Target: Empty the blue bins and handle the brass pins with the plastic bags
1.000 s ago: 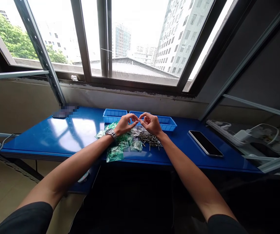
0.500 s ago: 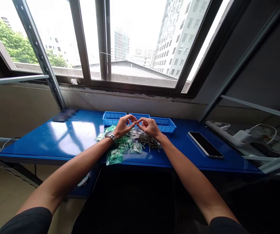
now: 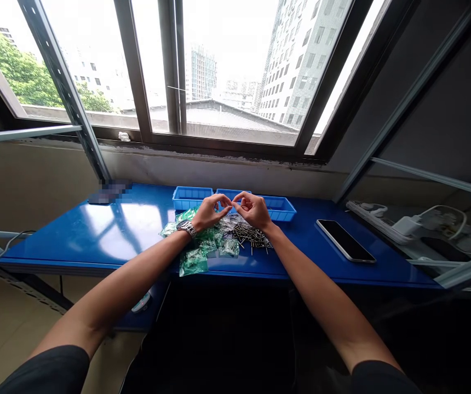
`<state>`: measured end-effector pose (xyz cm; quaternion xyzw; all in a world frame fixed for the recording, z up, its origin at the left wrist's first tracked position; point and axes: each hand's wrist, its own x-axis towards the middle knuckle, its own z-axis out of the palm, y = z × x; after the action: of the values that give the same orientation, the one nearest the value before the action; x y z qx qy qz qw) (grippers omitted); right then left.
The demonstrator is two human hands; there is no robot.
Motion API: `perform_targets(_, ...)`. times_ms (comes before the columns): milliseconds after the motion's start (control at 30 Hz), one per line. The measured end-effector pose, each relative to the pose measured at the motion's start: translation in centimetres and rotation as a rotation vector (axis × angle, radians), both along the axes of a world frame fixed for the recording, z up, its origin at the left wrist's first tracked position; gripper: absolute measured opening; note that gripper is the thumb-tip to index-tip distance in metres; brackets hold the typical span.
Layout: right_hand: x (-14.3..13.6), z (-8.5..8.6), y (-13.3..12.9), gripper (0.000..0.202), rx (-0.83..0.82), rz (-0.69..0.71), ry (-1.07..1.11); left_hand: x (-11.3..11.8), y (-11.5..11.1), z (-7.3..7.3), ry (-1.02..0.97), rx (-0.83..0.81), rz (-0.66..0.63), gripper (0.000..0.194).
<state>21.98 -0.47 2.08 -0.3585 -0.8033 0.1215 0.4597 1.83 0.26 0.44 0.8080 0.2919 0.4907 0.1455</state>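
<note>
My left hand [image 3: 210, 212], with a metal watch [image 3: 187, 227] at its wrist, is closed in a pinch above the table. Facing it, my right hand [image 3: 253, 210] also pinches, and the fingertips of both nearly meet. Whatever lies between them is too small to make out. Below my right hand is a heap of dark screws [image 3: 252, 236]. Under and beside my left hand lie several green and clear plastic packets [image 3: 194, 261]. Just behind the hands stand three blue bins, the left bin [image 3: 193, 198], the middle bin [image 3: 229, 192] and the right bin [image 3: 280, 209], partly covered by my fingers.
On the blue table [image 3: 67, 235], a phone [image 3: 344, 241] lies at the right. A dark, blurred object [image 3: 108, 192] is at the back left. Metal shelf posts [image 3: 69, 93] rise at both sides, and a white charger with a cable [image 3: 408, 227] sits on the right.
My right hand has shifted slightly right and up, its fingertips drawing a little apart from the left ones. My left hand has hardly moved.
</note>
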Motion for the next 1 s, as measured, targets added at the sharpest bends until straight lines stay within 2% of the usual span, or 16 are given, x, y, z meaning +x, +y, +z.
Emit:
perform_targets(300,0.33,0.04,0.22,0.020,-0.008,-0.002,0.004,0.06,-0.22,0.29,-0.035,0.005,0.021,0.016)
perform_targets(567,-0.03,-0.58,0.62,0.024,-0.078,0.075,-0.064,0.02,-0.13,0.25,-0.078,0.006,0.024,0.021)
perform_targets(800,0.43,0.03,0.37,0.023,-0.035,0.013,-0.030,-0.03,-0.21,0.38,-0.073,-0.007,0.030,0.023)
perform_targets(1000,0.25,0.27,-0.02,0.024,0.000,-0.030,-0.005,0.11,-0.21,0.24,-0.006,-0.026,-0.013,0.018)
